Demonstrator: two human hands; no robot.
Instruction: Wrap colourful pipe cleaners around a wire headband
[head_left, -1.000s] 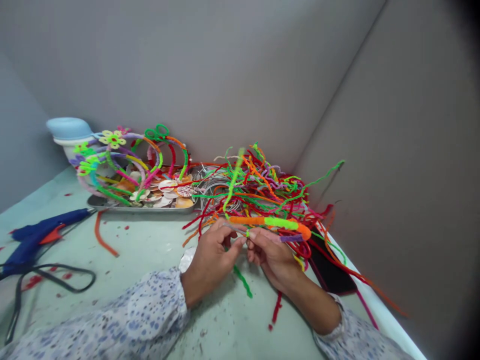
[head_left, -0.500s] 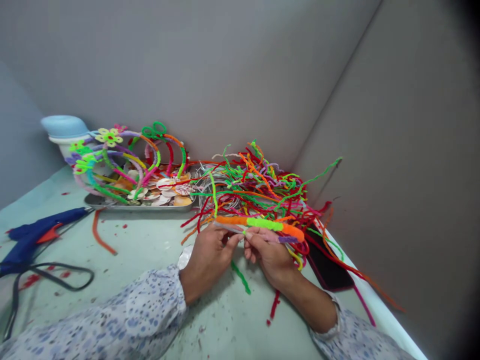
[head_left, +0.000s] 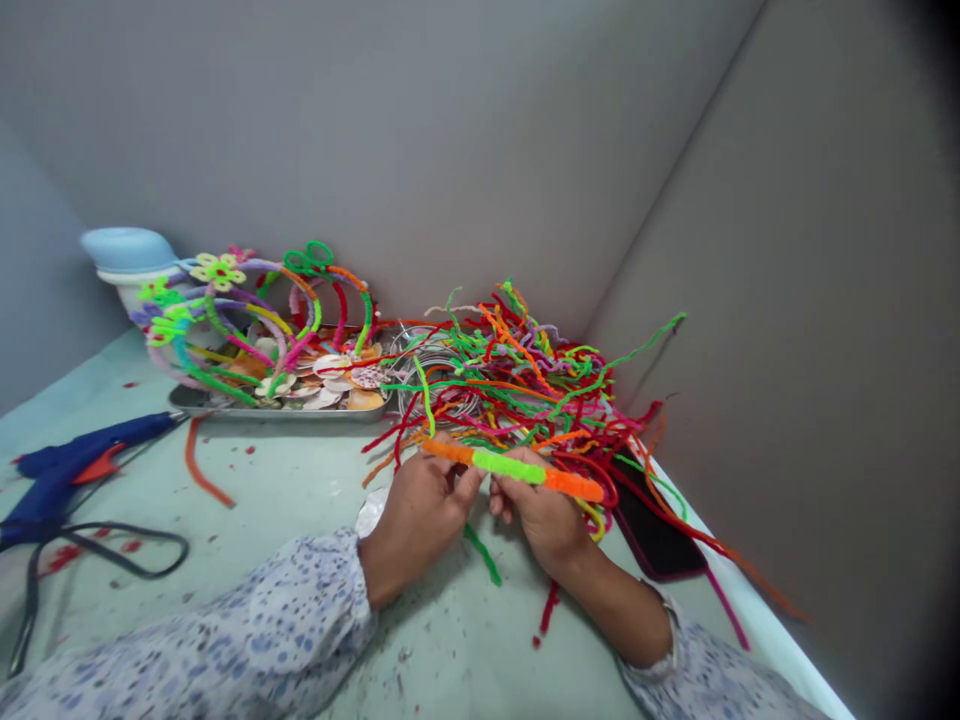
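Orange and lime-green fuzz is wrapping a pipe-cleaner rod (head_left: 510,468), and the person's left hand (head_left: 416,515) and right hand (head_left: 540,515) are holding it level just above the desk (head_left: 300,500). Both forearms are angling in from the bottom corners, in spotted sleeves (head_left: 262,620), with the wrists resting low and the hands close together. The fingers (head_left: 465,485) of each hand are curled together and clamped on the rod, though the backs of the hands partly hide the contact.

Directly behind the rod, a tangled heap of multicoloured pipe cleaners (head_left: 525,390) is spilling over a coil of silver wire (head_left: 431,375). A green strand (head_left: 480,553) and a red strand (head_left: 547,605) are lying below the hands. To the left, a metal tray (head_left: 277,415) is carrying looped pipe-cleaner shapes (head_left: 255,310), and a blue glue gun (head_left: 67,480) is lying beside it. A black phone (head_left: 652,525) is sitting to the right, under loose strands.
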